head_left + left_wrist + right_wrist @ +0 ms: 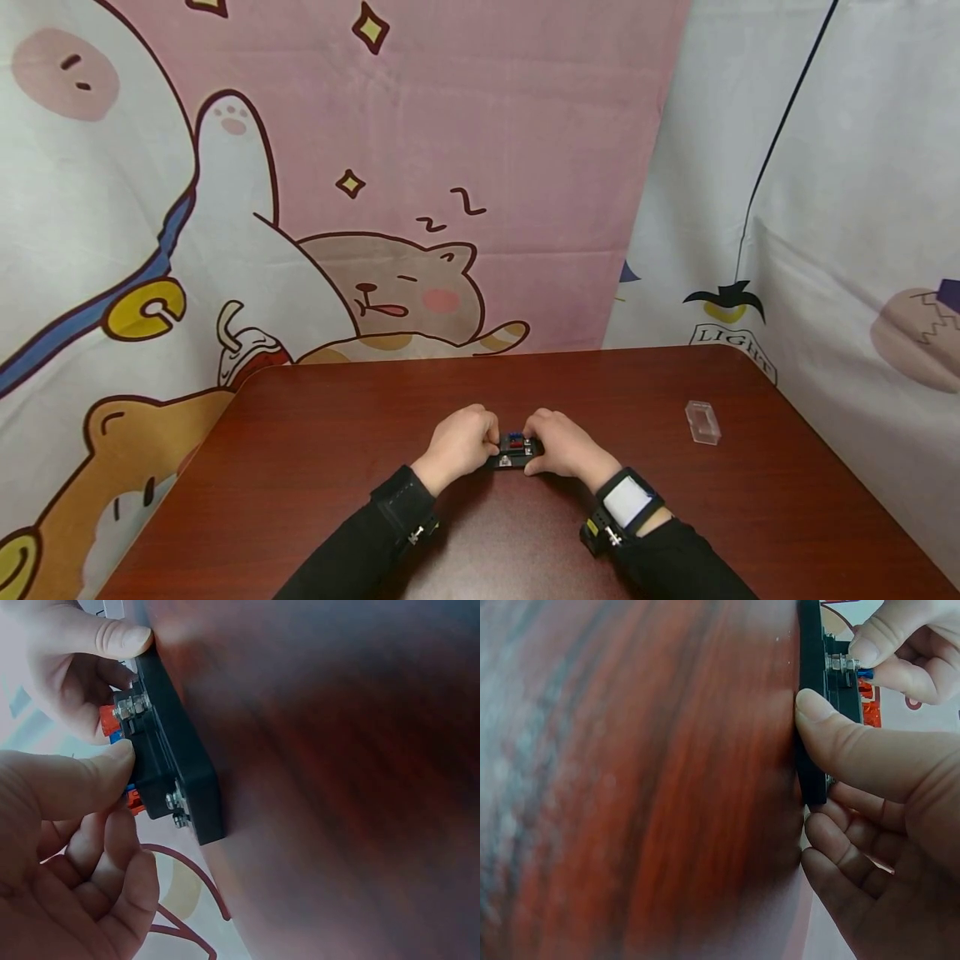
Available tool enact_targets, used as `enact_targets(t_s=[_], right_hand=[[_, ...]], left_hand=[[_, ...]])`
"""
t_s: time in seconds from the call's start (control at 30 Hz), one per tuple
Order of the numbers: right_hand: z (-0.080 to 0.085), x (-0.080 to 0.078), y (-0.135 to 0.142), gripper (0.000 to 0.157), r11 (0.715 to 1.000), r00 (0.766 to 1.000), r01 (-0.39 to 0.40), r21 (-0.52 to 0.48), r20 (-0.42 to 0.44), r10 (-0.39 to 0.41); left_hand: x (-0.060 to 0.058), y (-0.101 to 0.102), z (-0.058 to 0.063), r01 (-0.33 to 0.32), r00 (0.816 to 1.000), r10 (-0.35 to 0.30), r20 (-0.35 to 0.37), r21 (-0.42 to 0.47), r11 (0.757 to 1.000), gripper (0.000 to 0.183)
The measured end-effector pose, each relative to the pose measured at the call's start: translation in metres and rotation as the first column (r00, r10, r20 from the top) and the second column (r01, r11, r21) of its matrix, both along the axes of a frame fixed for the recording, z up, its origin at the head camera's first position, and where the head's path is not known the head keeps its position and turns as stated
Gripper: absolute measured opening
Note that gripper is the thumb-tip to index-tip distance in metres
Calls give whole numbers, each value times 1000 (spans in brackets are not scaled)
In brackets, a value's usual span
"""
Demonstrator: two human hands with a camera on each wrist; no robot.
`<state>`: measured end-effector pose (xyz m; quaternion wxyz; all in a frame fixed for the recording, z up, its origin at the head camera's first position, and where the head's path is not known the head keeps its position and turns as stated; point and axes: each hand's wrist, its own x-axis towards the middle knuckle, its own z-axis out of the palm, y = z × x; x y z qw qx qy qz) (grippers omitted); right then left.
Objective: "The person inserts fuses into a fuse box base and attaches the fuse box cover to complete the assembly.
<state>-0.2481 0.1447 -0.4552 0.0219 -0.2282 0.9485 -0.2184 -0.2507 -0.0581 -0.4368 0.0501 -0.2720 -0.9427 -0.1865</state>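
A small black fuse block (513, 462) stands on the table between the two hands, with metal terminal studs and red and blue blade fuses along its top. My right hand (564, 446) grips one end of the block, thumb on the near side and fingers behind it. With thumb and forefinger, my left hand (463, 443) pinches at a blue blade fuse (866, 673) on the upper side of the block. Red blade fuses (871, 712) show beside it in the right wrist view. The left fingertips hide most of the blue piece.
A clear plastic cover (702, 422) lies on the reddish-brown wooden table (285, 500) to the right of the hands. Behind the table's far edge hang printed cloths (540, 167) with cartoon animals.
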Motion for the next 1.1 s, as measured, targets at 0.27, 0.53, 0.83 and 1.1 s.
enact_targets(t_s=[0.27, 0.53, 0.83, 1.1], right_hand=[[0, 0, 0, 40, 1000, 1000, -8, -3, -6, 8], [0, 0, 0, 40, 1000, 1000, -4, -2, -4, 4], [0, 0, 0, 41, 1000, 1000, -4, 5, -6, 4], [0, -1, 0, 41, 1000, 1000, 8, 14, 10, -8]], left_hand=[[1, -6, 3, 21, 1000, -21, -2, 7, 1000, 16], [0, -17, 6, -15, 1000, 14, 10, 25, 1000, 28], [1, -24, 2, -40, 995, 41, 95, -22, 999, 43], [0, -25, -1, -35, 991, 40, 130, -43, 998, 38]])
